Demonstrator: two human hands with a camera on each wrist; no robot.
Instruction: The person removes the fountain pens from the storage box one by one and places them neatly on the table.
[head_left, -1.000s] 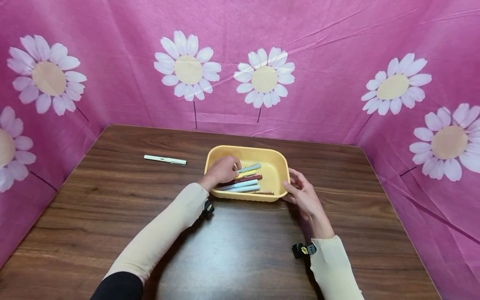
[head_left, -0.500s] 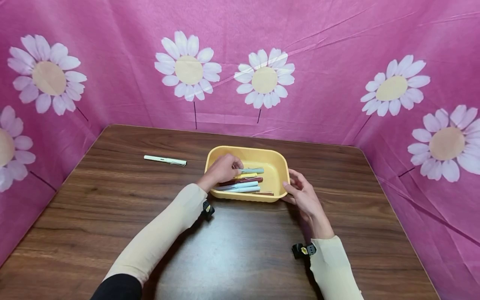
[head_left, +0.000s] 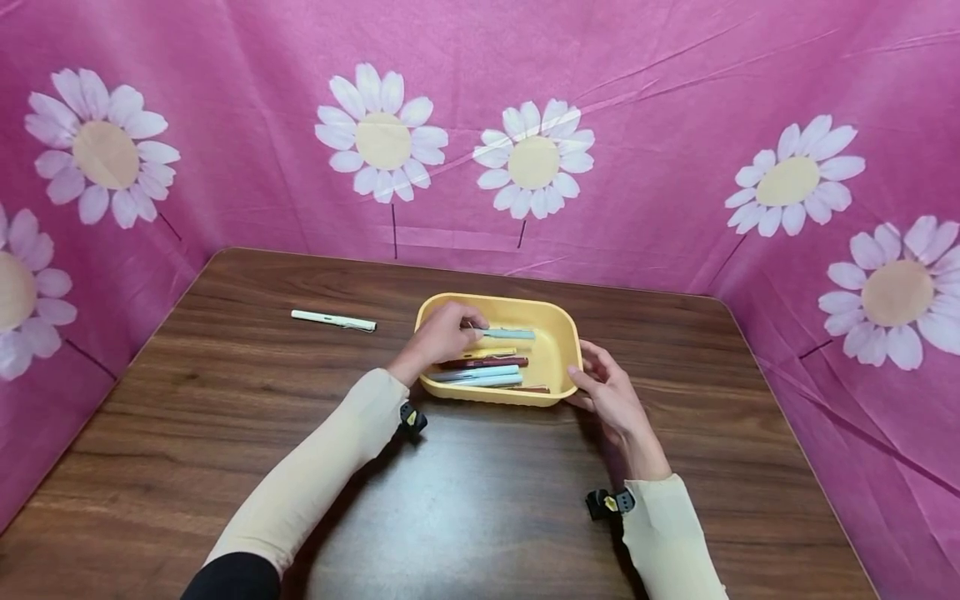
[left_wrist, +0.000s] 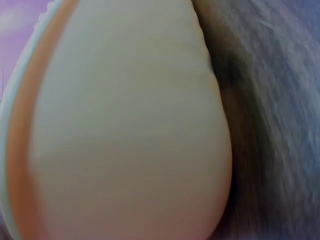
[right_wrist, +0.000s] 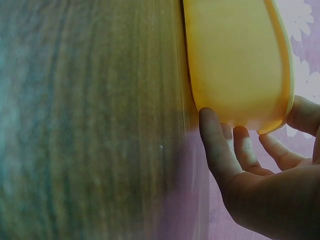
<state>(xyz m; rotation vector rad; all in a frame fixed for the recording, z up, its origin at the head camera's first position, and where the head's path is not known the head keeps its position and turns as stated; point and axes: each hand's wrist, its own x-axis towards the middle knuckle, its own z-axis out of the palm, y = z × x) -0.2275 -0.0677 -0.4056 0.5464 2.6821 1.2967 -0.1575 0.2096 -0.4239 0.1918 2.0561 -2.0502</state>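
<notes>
A yellow plastic tray point(head_left: 556, 354) stands on the table with several pens in it. My left hand point(head_left: 444, 335) reaches over its left side and pinches a grey-green pen point(head_left: 513, 333) by its left end, near the back of the tray. In front of that lie a yellow pen point(head_left: 497, 352), a dark red pen point(head_left: 491, 362), light blue pens point(head_left: 487, 380) and a brown pen point(head_left: 535, 388), partly hidden by the front wall. My right hand point(head_left: 615, 400) holds the tray's right end, thumb at the rim and fingers against the outer wall; the right wrist view shows this too.
A pale mint pen point(head_left: 333, 320) lies on the wooden table point(head_left: 450, 500), left of the tray. Pink cloth point(head_left: 637, 208) with white daisies stands around the back and sides. The left wrist view holds mostly the tray's blurred outer wall point(left_wrist: 130, 120).
My left hand has shifted the grey-green pen slightly rearward, away from the yellow pen, turning it nearly parallel to the others. My right hand stays on the tray's end.
</notes>
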